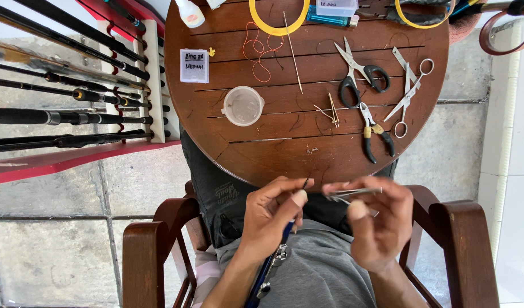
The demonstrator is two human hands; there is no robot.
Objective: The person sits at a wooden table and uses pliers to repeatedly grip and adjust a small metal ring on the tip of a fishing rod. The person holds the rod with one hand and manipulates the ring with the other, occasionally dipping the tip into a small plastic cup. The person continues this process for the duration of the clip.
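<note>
Round wooden table (pixel 284 154) beyond; left hand (pixel 270 214) pinching blue rod tip (pixel 284 234), right hand (pixel 376 219) gripping tweezers (pixel 353 193) beside it; work seemingly unfinished.

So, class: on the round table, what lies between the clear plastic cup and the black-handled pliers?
In the head view, between the clear plastic cup and the black-handled pliers lie a few thin pale sticks on the wooden table.

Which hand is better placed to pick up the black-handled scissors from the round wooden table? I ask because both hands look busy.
The right hand, probably. It is on the same side as the black-handled scissors, though it holds a small metal tool. The left hand pinches the thin blue rod.
</note>
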